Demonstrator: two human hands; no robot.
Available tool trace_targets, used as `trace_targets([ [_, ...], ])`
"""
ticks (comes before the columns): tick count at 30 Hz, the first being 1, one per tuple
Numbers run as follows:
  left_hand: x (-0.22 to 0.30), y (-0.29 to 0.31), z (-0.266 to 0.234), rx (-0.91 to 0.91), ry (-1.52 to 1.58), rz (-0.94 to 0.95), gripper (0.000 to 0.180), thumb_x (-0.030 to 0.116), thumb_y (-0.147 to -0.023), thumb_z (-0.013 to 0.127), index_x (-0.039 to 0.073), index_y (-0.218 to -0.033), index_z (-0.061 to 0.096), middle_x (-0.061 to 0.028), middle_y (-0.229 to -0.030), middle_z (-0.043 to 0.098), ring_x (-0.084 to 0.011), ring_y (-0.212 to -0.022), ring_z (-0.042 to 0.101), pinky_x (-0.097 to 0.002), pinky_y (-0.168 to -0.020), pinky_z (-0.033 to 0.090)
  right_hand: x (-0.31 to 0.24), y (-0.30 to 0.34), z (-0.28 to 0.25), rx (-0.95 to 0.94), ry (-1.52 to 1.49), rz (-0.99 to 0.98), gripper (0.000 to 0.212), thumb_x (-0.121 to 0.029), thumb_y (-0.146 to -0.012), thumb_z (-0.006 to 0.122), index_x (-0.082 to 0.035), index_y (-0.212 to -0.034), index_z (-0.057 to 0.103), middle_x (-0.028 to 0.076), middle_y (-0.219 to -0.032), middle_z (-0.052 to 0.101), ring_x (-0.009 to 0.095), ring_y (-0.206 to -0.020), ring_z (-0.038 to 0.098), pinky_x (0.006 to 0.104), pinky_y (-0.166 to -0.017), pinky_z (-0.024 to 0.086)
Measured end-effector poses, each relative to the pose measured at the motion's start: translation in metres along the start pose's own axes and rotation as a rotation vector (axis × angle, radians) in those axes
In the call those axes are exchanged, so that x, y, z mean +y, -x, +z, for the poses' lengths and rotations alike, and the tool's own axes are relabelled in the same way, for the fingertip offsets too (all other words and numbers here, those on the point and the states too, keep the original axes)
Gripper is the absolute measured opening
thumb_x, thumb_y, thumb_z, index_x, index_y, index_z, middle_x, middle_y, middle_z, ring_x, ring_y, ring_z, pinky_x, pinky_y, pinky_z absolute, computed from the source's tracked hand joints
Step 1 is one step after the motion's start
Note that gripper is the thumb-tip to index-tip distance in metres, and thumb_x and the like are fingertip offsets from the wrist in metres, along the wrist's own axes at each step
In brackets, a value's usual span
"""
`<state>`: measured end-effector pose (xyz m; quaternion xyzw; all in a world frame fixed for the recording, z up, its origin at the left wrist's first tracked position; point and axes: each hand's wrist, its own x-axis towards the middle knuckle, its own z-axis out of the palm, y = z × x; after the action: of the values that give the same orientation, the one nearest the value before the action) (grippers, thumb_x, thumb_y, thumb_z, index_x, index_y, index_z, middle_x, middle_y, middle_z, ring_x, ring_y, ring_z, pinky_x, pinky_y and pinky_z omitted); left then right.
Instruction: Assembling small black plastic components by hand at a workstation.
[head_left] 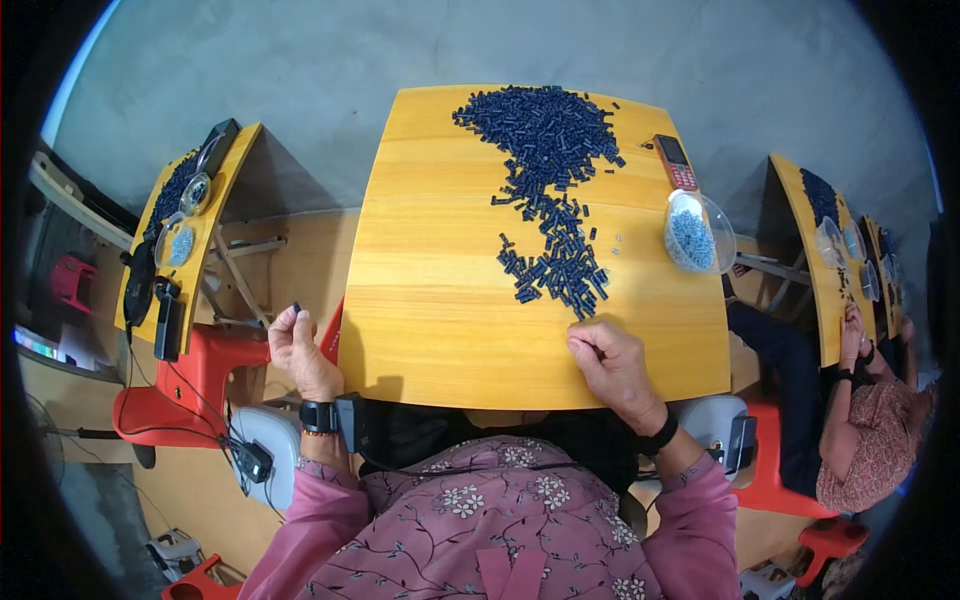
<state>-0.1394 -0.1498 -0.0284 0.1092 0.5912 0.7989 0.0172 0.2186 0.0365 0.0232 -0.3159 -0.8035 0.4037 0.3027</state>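
My left hand (300, 352) is raised off the table's left edge, its thumb and fingertips pinching one small dark tube-shaped piece (297, 308). My right hand (610, 366) rests at the near end of a long pile of similar dark pieces (560, 265). Its fingers are curled closed, and what they hold, if anything, is hidden. The pile is widest at the table's far side and narrows toward me. To the right, a clear plastic bowl (722, 245) holds many tiny light-blue pieces (690, 238). A few tiny pale pieces (616, 245) lie between the bowl and the pile.
A red keypad phone (676, 163) lies beyond the bowl on the yellow wooden table (430, 300). Another table with dark pieces and bowls (228, 190) stands left, by a red chair (205, 385). A seated person (870, 440) works at a table on the right. Cables hang at left.
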Motion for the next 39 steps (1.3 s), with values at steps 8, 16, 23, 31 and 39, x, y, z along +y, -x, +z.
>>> trace_targets([
  [8,0.015,0.005,0.037,-0.063,-0.245,0.162,0.025,-0.001,-0.088,0.064,0.0,-0.112,0.06,-0.0051,-0.109,0.061,-0.0123,-0.1,0.057,-0.0258,-0.09,0.046,0.0,0.001,-0.003,0.008,-0.005,-0.039,0.011,-0.006,-0.088,0.066,0.0,-0.097,0.064,0.015,-0.084,0.066,0.026,-0.077,0.067,0.0324,-0.07,0.052],
  [16,0.012,0.072,0.142,-0.772,-0.311,0.113,0.013,0.0,-0.085,0.065,0.002,-0.098,0.067,-0.0047,-0.085,0.063,-0.0131,-0.078,0.06,-0.0273,-0.074,0.049,-0.001,0.001,-0.002,0.046,-0.001,-0.045,0.01,-0.005,-0.088,0.066,0.001,-0.096,0.065,0.015,-0.084,0.067,0.026,-0.076,0.067,0.0321,-0.069,0.052],
  [23,0.011,0.09,0.18,-0.942,-0.61,0.458,0.024,-0.004,-0.074,0.07,0.006,-0.095,0.066,-0.0076,-0.079,0.06,-0.0259,-0.078,0.055,-0.0375,-0.076,0.043,-0.002,0.0,-0.002,0.06,-0.011,-0.041,0.009,-0.004,-0.087,0.067,0.001,-0.094,0.066,0.015,-0.084,0.067,0.026,-0.075,0.068,0.0319,-0.067,0.052],
  [31,0.01,0.093,0.183,-0.954,-0.735,0.571,0.02,0.001,-0.072,0.073,0.008,-0.09,0.066,-0.0078,-0.081,0.061,-0.0296,-0.08,0.056,-0.0393,-0.079,0.041,-0.002,-0.001,-0.003,0.043,-0.015,-0.026,0.009,-0.004,-0.085,0.067,0.001,-0.093,0.066,0.015,-0.084,0.067,0.027,-0.075,0.067,0.0328,-0.066,0.052],
  [39,0.008,0.093,0.184,-0.957,-0.747,0.586,0.013,0.002,-0.075,0.071,0.006,-0.084,0.064,-0.0097,-0.081,0.061,-0.0313,-0.082,0.056,-0.0408,-0.079,0.041,-0.001,0.001,-0.003,0.071,-0.01,-0.057,0.01,-0.004,-0.086,0.067,0.002,-0.094,0.066,0.015,-0.084,0.067,0.028,-0.076,0.067,0.0333,-0.067,0.052],
])
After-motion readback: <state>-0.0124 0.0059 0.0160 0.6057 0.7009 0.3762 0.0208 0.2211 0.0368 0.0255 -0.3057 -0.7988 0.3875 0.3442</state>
